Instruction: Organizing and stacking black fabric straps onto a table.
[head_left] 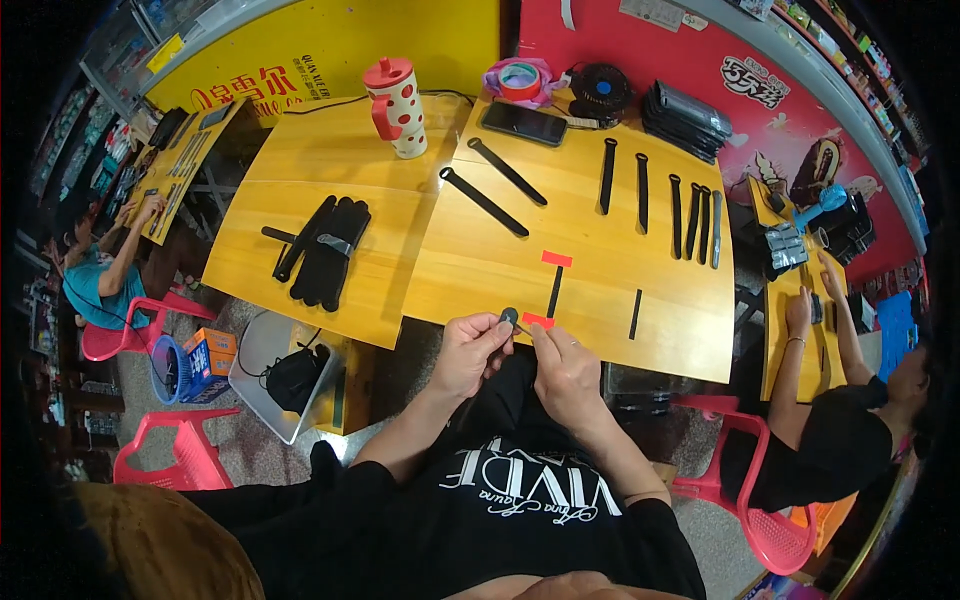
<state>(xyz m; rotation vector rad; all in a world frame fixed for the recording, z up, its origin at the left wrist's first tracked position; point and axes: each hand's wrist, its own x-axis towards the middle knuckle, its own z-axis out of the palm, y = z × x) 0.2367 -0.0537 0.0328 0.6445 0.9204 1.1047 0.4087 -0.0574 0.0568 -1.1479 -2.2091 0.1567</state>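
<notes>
My left hand (472, 350) and my right hand (563, 368) meet at the near edge of the yellow table (590, 280). Between their fingertips they pinch a small grey round piece (509, 317) joined to a thin black strap. A red tab (537, 320) lies just beside my right fingers. A short black strap (554, 291) runs from it up to a second red tab (556, 259). Another short black strip (635, 313) lies to the right.
Several long black straps (690, 215) lie in a row at the table's far right, two more (485, 200) lie diagonally. Black gloves (328, 250), a red-dotted cup (398, 105), a phone (523, 123) and tape rolls (519, 78) sit farther off. Seated people work at both sides.
</notes>
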